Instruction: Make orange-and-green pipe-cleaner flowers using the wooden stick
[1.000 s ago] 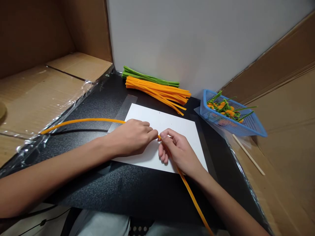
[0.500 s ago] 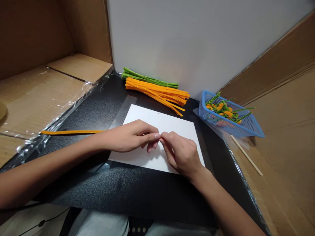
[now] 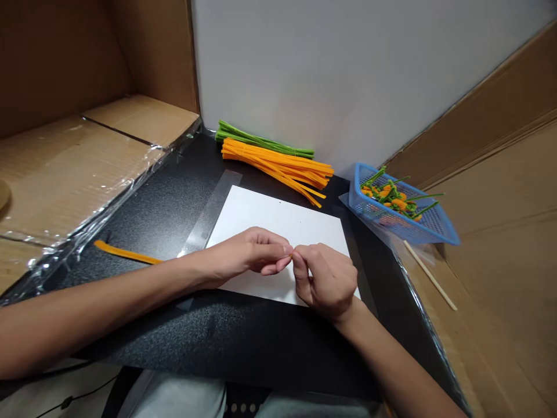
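An orange pipe cleaner (image 3: 126,252) reaches out to the left from behind my left forearm, its far end slightly curved. My left hand (image 3: 256,255) is closed in a pinch, and a speck of orange shows at its fingertips. Touching those fingertips, my right hand (image 3: 326,278) pinches at the same spot with its fingers curled. Most of the strip between the two hands is hidden by the fingers. Both hands are above a white sheet (image 3: 261,209) on the black table top (image 3: 174,342).
Behind the sheet lie a bundle of orange pipe cleaners (image 3: 274,162) and a green bundle (image 3: 261,138). A blue basket (image 3: 418,232) at the right holds orange and green twisted pieces. Beside it rests a thin wooden stick (image 3: 430,275). Cardboard walls flank the table.
Both hands have shifted slightly right and toward me, still pinched together. The strip's free left end has moved right and now slants downward toward my forearm.
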Available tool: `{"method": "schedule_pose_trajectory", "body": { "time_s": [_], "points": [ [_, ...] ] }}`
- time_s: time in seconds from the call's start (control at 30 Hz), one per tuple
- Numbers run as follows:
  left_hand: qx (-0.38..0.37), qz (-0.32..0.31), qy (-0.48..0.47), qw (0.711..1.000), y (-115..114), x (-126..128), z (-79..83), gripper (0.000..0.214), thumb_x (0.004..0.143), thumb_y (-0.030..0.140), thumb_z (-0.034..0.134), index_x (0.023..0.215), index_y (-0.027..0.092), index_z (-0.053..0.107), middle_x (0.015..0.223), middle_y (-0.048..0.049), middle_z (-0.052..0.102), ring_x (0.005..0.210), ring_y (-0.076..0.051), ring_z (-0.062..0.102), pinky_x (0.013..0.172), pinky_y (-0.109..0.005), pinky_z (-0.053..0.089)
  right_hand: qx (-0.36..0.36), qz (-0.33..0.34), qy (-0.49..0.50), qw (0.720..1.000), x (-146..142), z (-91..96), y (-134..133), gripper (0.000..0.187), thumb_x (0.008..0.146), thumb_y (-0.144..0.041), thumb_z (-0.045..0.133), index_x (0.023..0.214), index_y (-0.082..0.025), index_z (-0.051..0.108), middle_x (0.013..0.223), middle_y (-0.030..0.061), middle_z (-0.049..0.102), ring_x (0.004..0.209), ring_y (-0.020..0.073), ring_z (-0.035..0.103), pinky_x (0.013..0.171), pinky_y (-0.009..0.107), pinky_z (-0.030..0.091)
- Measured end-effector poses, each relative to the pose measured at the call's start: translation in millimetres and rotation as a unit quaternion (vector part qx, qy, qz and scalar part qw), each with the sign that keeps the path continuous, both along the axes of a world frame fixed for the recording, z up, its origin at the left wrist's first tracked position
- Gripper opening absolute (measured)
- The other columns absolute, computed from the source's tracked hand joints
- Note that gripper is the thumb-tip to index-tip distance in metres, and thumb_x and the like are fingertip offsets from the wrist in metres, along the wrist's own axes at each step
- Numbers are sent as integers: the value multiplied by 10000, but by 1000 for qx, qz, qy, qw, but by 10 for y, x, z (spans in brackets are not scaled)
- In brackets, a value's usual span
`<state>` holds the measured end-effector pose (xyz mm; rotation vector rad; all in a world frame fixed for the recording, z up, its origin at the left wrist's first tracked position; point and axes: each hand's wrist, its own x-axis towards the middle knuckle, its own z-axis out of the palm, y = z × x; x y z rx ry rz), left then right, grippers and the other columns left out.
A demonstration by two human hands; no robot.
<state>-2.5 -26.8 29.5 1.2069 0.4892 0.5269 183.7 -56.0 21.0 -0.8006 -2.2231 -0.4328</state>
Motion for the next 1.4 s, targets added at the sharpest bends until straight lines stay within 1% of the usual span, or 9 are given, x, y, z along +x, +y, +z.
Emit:
{"method": "schedule_pose_trajectory", "body": {
  "time_s": [0.17,0.33,0.4,0.53,0.63,0.73,0.87,1.07,1.4],
  "points": [
    [62,70,23,995,-29,47,-34,386,889,425,554,624,145,532,556,34,448,550,-90,366,567,-245,279,-129,-41,87,987,-83,-16,-58,207,961,-135,465,801,-192,584,602,-11,614,452,87,467,507,241,349],
    [61,107,20,992,-58,77,-53,393,861,443,592,614,148,516,544,38,441,549,-90,380,565,-239,292,-214,-60,126,967,-119,-10,-91,235,973,-169,447,776,-205,569,566,-34,582,403,78,427,473,238,334],
    [40,94,18,995,-56,75,-53,378,868,438,577,633,145,539,554,29,472,554,-92,386,559,-235,290,-193,-53,119,973,-101,-24,-74,228,967,-152,450,778,-207,563,586,-29,601,428,83,459,490,238,345],
    [-15,61,30,998,-48,77,-42,435,892,488,512,645,137,586,526,11,510,513,-92,349,521,-237,258,-53,-19,50,997,-36,-49,-13,216,949,-135,455,769,-199,556,600,-4,602,514,122,511,556,266,369],
    [-38,62,59,996,-59,94,-55,495,887,549,506,596,151,542,472,23,480,485,-88,332,514,-237,254,36,5,-33,999,-10,-37,19,189,938,-156,481,770,-187,559,547,-12,522,504,141,455,546,301,317],
    [-29,76,100,992,-78,108,-82,507,879,550,527,554,164,486,450,44,441,474,-82,306,519,-236,253,80,8,-87,993,-17,-24,32,174,925,-153,526,755,-181,555,526,-24,475,493,139,391,529,323,249],
    [2,113,114,987,-94,115,-74,523,867,580,528,544,172,470,463,48,428,473,-84,305,528,-243,261,93,1,-96,991,-17,-31,45,144,921,-148,553,781,-184,552,542,-27,479,510,139,381,537,333,221],
    [27,94,114,989,-87,124,-61,554,875,627,473,550,178,468,471,37,432,477,-92,323,522,-248,257,96,-6,-102,990,9,-35,59,163,925,-147,548,767,-189,536,534,-30,450,507,143,369,539,341,202],
    [105,218,111,964,-191,167,-145,479,920,528,473,601,182,381,586,42,306,576,-103,280,554,-246,257,73,-60,-88,992,-113,-52,17,269,947,-151,491,682,-191,515,515,-5,481,501,152,382,542,332,251]
  ]
}}
